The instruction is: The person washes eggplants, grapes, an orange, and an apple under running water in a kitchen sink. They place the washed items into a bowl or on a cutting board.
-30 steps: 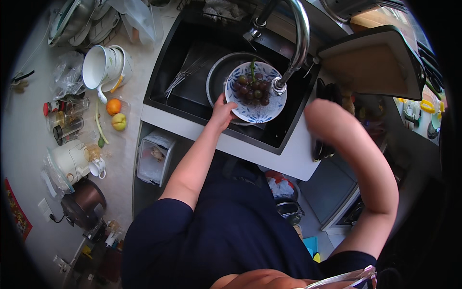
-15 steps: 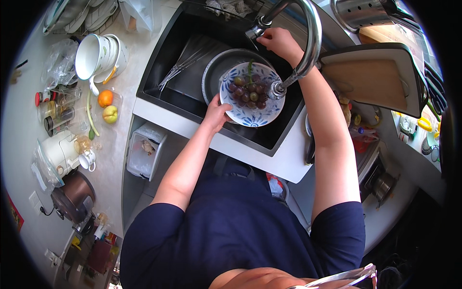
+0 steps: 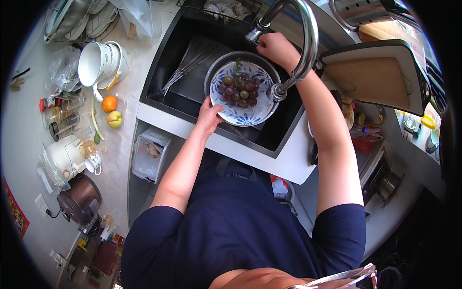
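Note:
A white bowl (image 3: 244,119) with a blue leaf pattern is tilted in my left hand (image 3: 210,117), thumb over its near-left rim and fingers beneath. Dark purple and greenish grapes (image 3: 244,90) on a green stem lie inside it. The bowl sits over a round dark basin (image 3: 210,77) in the black sink (image 3: 161,62). Beside the base of the chrome faucet (image 3: 312,43), my right hand (image 3: 278,49) is closed at the handle, which the fingers mostly hide. The spout end hangs above the bowl's right rim; whether water runs is hard to see.
Metal skewers (image 3: 180,72) lie in the sink's left part. On the left counter stand white enamel pots (image 3: 94,65), an orange (image 3: 109,103), a yellow-green fruit (image 3: 114,119) and several jars. A cutting board (image 3: 370,79) leans at the right, close to my right arm.
The bowl and my left hand have shifted left, away from the spout. My right hand's fingers have curled closer at the faucet handle. The whole view has moved slightly.

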Motion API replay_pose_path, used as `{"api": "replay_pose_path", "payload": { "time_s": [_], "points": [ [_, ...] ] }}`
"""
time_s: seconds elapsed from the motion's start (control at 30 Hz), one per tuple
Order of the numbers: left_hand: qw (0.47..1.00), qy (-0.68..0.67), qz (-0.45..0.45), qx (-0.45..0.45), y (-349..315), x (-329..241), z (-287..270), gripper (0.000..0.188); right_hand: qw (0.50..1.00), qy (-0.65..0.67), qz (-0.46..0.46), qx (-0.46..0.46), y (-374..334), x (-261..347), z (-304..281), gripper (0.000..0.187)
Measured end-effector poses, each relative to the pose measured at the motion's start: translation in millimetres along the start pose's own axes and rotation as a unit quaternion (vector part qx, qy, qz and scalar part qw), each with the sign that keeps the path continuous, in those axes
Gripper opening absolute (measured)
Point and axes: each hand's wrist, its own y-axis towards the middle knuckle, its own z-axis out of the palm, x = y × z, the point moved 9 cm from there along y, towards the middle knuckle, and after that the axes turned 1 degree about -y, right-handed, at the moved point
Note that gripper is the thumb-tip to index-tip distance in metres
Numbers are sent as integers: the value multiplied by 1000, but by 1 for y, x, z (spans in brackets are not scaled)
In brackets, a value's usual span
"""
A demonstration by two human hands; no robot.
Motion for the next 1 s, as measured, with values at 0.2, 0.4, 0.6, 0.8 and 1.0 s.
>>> {"api": "replay_pose_path", "payload": {
  "time_s": [0.2,0.4,0.6,0.8,1.0],
  "points": [
    [1000,9,3,2,-11,4,-13,56,997,7,27,-67,-27,-21,-19,34],
    [999,3,33,19,-25,-15,-18,55,831,407,295,-236,-154,-117,97,24],
    [998,-40,46,9,-38,-27,-43,60,606,586,509,-175,-275,-90,211,18],
    [993,-74,83,-32,-60,-54,-70,62,628,639,439,-70,-252,-27,177,24],
    [984,-103,135,-45,-67,-87,-86,62,965,-30,245,-93,-228,-5,133,21]
  ]
}}
